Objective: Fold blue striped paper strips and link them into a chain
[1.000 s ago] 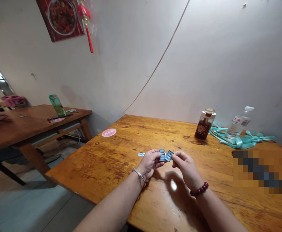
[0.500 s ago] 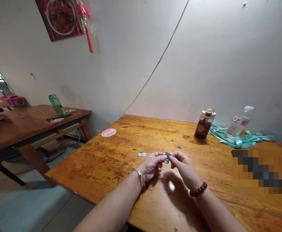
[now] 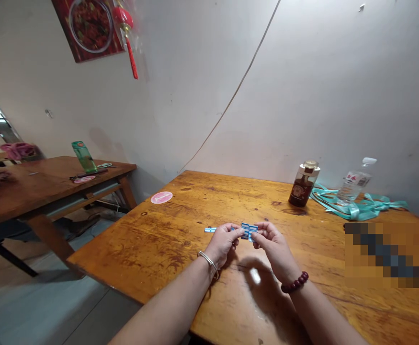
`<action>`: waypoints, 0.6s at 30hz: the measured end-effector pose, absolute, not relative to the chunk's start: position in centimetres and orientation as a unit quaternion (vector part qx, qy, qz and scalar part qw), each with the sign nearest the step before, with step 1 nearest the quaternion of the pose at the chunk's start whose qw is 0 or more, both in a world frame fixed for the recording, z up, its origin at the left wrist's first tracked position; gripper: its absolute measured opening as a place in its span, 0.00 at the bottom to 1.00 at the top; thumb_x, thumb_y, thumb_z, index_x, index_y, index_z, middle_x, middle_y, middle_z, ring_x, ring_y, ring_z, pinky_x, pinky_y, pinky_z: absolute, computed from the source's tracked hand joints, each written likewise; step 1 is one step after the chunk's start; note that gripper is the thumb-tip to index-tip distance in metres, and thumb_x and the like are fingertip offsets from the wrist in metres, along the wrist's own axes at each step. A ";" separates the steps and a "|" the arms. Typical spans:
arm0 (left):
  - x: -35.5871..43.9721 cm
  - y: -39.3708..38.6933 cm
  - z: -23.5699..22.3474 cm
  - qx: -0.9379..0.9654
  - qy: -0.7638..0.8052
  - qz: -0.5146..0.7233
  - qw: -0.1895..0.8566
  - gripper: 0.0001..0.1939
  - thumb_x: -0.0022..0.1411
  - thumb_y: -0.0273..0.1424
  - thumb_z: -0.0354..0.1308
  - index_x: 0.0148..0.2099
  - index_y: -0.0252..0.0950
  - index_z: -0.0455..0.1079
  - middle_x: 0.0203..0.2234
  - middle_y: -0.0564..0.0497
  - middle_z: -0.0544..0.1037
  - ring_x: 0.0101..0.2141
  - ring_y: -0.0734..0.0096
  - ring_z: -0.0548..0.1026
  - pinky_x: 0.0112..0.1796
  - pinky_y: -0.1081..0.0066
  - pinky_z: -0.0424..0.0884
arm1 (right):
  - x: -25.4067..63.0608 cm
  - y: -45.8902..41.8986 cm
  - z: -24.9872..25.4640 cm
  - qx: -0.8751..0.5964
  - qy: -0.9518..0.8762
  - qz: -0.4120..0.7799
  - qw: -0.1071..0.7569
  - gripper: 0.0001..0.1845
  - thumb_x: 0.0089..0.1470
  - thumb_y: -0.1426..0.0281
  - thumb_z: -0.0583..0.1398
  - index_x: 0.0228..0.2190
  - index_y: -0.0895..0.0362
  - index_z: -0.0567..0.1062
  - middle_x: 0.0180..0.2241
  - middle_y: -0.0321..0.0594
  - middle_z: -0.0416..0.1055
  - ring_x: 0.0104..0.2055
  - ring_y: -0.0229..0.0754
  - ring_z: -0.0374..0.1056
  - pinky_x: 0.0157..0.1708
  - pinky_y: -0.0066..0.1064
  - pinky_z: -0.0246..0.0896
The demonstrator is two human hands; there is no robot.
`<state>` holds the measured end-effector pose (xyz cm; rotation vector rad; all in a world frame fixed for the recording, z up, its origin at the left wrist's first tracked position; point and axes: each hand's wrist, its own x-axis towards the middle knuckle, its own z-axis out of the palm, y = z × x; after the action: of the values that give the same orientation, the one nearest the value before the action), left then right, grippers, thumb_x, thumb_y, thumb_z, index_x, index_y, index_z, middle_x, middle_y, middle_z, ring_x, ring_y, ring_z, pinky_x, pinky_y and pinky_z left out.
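Observation:
Both of my hands are raised a little above the wooden table, close together near its middle. My left hand, with a silver bangle at the wrist, pinches one side of a small set of blue-and-white tiles. My right hand, with a dark red bead bracelet, pinches the other side. My fingers hide part of the set. Just left of my left hand, a similar loose blue-and-white piece lies flat on the table.
A dark liquor bottle, a clear water bottle and tangled teal ribbon stand at the table's far right. A pink round sticker marks the far left. A pixelated patch covers the right side.
The tiles have opened out from the narrow folded bundle of half a second ago into a wider shape. My fingertips have moved slightly apart around them. The loose piece has not moved.

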<state>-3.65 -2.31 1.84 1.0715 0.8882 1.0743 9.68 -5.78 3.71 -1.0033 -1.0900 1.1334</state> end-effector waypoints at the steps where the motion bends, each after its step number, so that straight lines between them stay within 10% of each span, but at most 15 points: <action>1: -3.6 -2.4 1.8 0.478 0.388 0.468 0.634 0.14 0.42 0.38 0.59 0.29 0.33 0.64 0.16 0.57 0.63 0.16 0.84 0.57 0.16 0.80 0.48 | 9.6 -5.8 3.5 -0.434 -0.470 0.491 0.591 0.12 0.39 0.65 0.61 0.27 0.58 0.66 0.20 0.31 0.62 0.21 0.32 0.57 0.22 0.26 0.53; 18: -3.8 -2.9 2.4 0.502 0.337 0.410 0.683 0.14 0.43 0.36 0.60 0.30 0.31 0.66 0.18 0.55 0.64 0.17 0.85 0.57 0.17 0.80 0.48 | 10.1 -5.5 2.6 -0.429 -0.417 0.578 0.555 0.12 0.37 0.66 0.63 0.24 0.59 0.68 0.19 0.31 0.63 0.17 0.27 0.54 0.17 0.22 0.48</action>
<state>-3.79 -2.89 2.38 1.1246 0.7548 0.9190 10.07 -5.50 2.63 -1.0124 -0.9855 1.3641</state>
